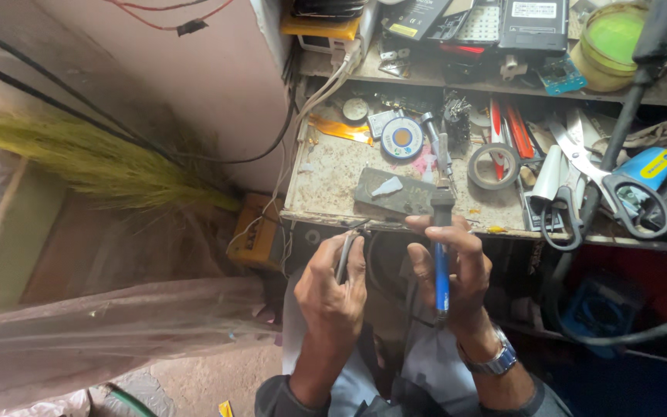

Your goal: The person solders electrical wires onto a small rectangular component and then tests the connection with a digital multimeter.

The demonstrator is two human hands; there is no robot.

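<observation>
My right hand (451, 266) grips a blue-handled soldering iron (441, 259) upright, its black collar and metal tip pointing up toward the bench edge. My left hand (333, 289) pinches a thin grey cable (344, 255) whose bare end reaches toward the iron's tip near the worn workbench (326, 181). Both hands hover just below the bench's front edge, close together. A metal watch sits on my right wrist.
On the bench lie a dark grey pad (395, 193), a solder reel (401, 139), a tape roll (494, 165), scissors (611, 185) and a blue-yellow tool (650, 166). A shelf above holds devices and a green-lidded jar (611, 38). A broom (94, 162) leans at left.
</observation>
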